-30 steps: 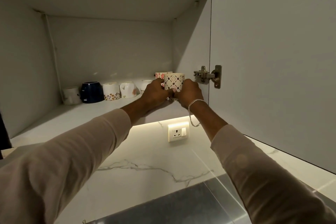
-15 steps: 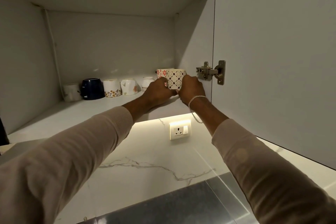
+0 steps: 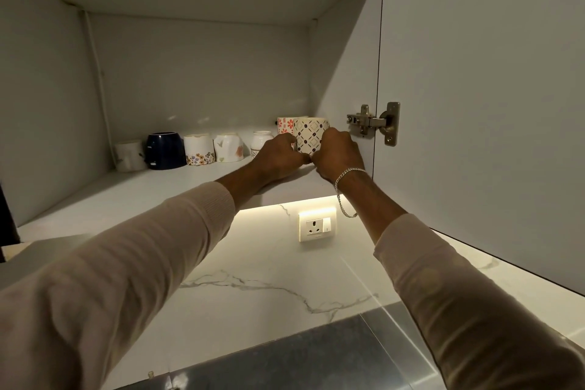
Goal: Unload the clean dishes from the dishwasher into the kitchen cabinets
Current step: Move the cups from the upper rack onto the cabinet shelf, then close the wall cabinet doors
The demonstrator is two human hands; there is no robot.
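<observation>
Both my hands reach up into an open wall cabinet. My left hand (image 3: pixel 278 153) and my right hand (image 3: pixel 336 153) close around a cream mug with a dark diamond pattern (image 3: pixel 309 133), which stands at the right end of the shelf (image 3: pixel 158 193). Right behind it is a mug with red flowers (image 3: pixel 285 127). A row of upturned cups runs to the left: a small white cup (image 3: pixel 261 139), a leaf-print cup (image 3: pixel 228 147), a floral-band cup (image 3: pixel 198 149), a dark blue cup (image 3: pixel 165 150) and a pale cup (image 3: pixel 129 155).
The cabinet door (image 3: pixel 481 89) hangs open on the right, its metal hinge (image 3: pixel 373 122) close to my right hand. Below are a lit marble backsplash (image 3: pixel 253 263) with a wall socket (image 3: pixel 317 225) and a dark counter surface (image 3: pixel 300 361).
My hands and the diamond-pattern mug have stayed at the right end of the shelf; the mug has settled slightly deeper. The view has shifted a little.
</observation>
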